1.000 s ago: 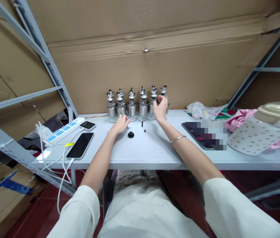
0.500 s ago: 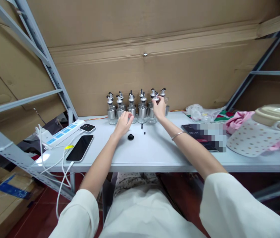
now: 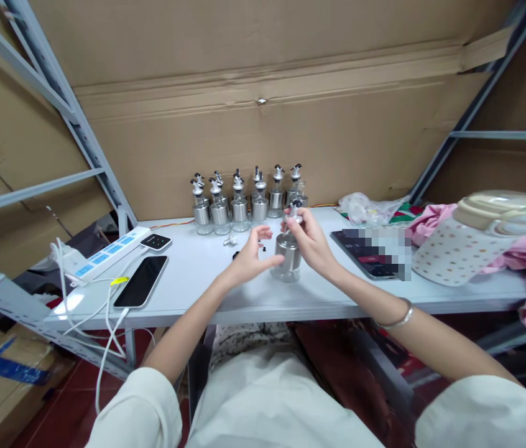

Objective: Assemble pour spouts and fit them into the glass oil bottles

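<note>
My right hand grips a glass oil bottle by its neck, just under the pourer top. A steel band wraps the bottle, which is upright near the front of the table. My left hand is open beside it, thumb and fingers spread toward the bottle's left side. Behind the hands, several similar oil bottles stand in two rows, most with silver and black pourers. A small silver pourer piece lies in front of them. Small black parts lie near my left hand, partly hidden by it.
On the left are a power strip, a small black-faced device and a phone with white cables. To the right lie another phone, a plastic bag, pink cloth and a dotted tumbler. Cardboard backs the table.
My right hand has brought one oil bottle from the row's right end toward the table's front. My left hand has shifted right toward it. The view has shifted slightly.
</note>
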Demonstrator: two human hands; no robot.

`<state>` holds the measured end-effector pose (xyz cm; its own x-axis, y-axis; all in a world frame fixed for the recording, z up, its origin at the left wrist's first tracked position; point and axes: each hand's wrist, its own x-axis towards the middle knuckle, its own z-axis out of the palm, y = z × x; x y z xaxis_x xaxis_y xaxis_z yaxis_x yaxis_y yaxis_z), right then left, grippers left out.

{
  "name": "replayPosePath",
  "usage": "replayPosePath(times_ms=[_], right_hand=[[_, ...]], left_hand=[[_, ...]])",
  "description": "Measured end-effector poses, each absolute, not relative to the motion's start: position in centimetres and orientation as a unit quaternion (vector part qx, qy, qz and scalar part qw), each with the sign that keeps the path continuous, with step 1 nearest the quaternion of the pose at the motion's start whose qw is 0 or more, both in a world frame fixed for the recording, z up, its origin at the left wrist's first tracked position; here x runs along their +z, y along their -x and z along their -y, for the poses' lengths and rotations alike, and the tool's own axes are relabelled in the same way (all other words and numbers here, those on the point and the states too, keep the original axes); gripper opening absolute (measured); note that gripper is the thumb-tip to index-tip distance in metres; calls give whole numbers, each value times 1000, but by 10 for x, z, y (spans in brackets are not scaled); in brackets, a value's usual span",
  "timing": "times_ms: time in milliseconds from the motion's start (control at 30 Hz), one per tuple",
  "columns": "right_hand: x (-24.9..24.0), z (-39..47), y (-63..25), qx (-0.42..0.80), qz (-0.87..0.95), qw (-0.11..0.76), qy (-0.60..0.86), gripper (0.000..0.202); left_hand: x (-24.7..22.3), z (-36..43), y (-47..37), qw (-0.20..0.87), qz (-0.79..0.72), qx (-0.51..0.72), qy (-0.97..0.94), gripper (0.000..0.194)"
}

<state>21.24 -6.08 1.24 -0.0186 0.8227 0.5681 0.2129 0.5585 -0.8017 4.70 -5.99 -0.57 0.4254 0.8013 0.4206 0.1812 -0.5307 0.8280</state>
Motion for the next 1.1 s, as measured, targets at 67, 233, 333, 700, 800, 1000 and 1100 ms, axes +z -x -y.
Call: replayPosePath(times_ms=[67, 233, 333, 700, 800, 1000, 1100], right_hand=[[15, 75, -203, 305, 677, 567, 357, 32], [34, 95, -181, 318, 685, 573, 319, 33], [56, 94, -177, 267, 710, 541, 363, 31], [66, 73, -173, 365, 785, 403, 297, 61], [66, 77, -173, 398, 774, 413, 267, 59], [66, 82, -173, 436, 733, 446, 272, 61], [58, 79, -169, 449, 713, 460, 279, 60]], left_hand=[[-15, 79, -54, 406, -308, 445, -737, 70], [-37, 103, -68, 417, -402, 518, -629, 57], [-41, 106, -70, 389, -444, 539, -601, 57], [-32, 110, -60, 409, -479, 489, -604, 40], [-32, 110, -61, 417, -472, 489, -603, 39], [-29, 112, -63, 434, -458, 490, -601, 40], [-29, 112, -63, 433, -458, 488, -603, 41]])
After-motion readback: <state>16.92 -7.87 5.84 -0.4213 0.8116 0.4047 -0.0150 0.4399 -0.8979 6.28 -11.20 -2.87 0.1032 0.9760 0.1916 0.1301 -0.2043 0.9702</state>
